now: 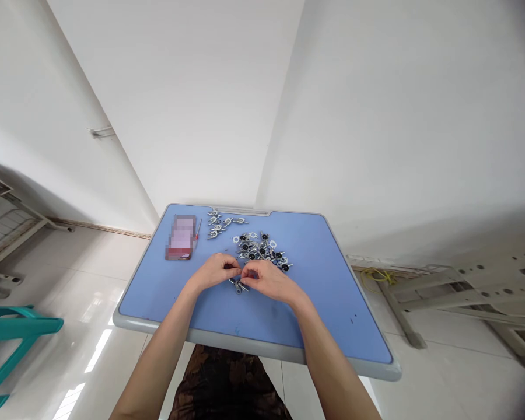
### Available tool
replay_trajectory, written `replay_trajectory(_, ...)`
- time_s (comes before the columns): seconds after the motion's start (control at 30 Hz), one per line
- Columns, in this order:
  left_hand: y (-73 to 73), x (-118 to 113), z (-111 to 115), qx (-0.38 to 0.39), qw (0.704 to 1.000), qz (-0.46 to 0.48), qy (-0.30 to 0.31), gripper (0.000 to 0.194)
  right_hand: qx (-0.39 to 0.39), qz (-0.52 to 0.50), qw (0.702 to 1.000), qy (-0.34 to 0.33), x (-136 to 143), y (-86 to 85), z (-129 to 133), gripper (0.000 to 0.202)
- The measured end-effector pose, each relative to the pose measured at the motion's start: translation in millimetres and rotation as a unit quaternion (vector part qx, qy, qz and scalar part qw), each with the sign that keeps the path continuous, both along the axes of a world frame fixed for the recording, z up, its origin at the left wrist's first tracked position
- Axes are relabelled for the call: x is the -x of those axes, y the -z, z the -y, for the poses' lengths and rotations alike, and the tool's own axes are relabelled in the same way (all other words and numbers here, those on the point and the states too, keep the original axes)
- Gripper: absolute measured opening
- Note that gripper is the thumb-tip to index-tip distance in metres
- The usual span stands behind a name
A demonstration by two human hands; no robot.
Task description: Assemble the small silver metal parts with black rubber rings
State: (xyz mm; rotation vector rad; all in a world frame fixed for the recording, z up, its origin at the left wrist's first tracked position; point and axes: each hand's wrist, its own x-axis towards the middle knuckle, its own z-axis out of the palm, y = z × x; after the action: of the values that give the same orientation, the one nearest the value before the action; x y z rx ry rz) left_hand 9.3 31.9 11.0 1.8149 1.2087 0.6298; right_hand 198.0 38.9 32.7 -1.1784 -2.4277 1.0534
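Head view, both hands (240,277) pinching metal fitting (240,285), phone (181,237) blurred

1. We see a blue desk (324,303) with a grey rim, set in a corner of plain white walls (192,87).
2. Under it, glossy pale floor tiles (83,291) reflect light.
3. Left of the desk stands a teal stool (13,338); right of it, a beige metal frame (472,286) and a yellow cord (378,276).

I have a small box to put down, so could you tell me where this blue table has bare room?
Bare blue table: right of the right hand, and left of the left hand below the phone. Crowded: the metal parts at the far middle.
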Motion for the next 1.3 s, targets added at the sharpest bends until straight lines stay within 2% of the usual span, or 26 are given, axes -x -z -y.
replay_trajectory(0.2, -1.7, 2, 2, -0.011, 1.000, -0.020, -0.008, 0.017, -0.006, 0.002, 1.000, 0.015, -1, -2.3, -2, 0.024)
replay_trajectory(0.33, -2.5, 6, 4, 0.012, 1.000, -0.006, 0.007, 0.016, -0.002, -0.009, 0.999, 0.033, -6, -4.1, -4, 0.022)
replay_trajectory(0.47, -3.9, 10, 6, 0.020, 0.999, -0.001, 0.047, 0.014, 0.013, 0.001, 1.000, 0.017, -10, -1.9, -4, 0.017)
replay_trajectory(0.63, -7.1, 11, 8, -0.005, 0.994, -0.063, 0.084, 0.014, 0.043, 0.031, 0.999, -0.010, -10, -4.7, -3, 0.013)
replay_trajectory(0.93, -6.4, 6, 9, -0.038, 0.989, -0.113, 0.083, 0.013, 0.041, 0.074, 0.996, -0.024, -7, -6.6, 1, 0.010)
replay_trajectory(1.1, -8.7, 8, 10, -0.020, 0.991, -0.105, 0.086, 0.015, 0.054, 0.059, 0.997, -0.019, -9, -5.5, 0, 0.009)
replay_trajectory(1.2, -8.8, 13, 8, 0.010, 0.996, -0.054, 0.068, 0.015, 0.048, 0.014, 0.999, 0.020, -14, -6.7, -3, 0.010)
replay_trajectory(1.3, -5.0, 17, 3, -0.008, 0.999, -0.007, -0.033, 0.012, 0.018, -0.035, 0.994, 0.102, -18, -6.4, -7, 0.016)
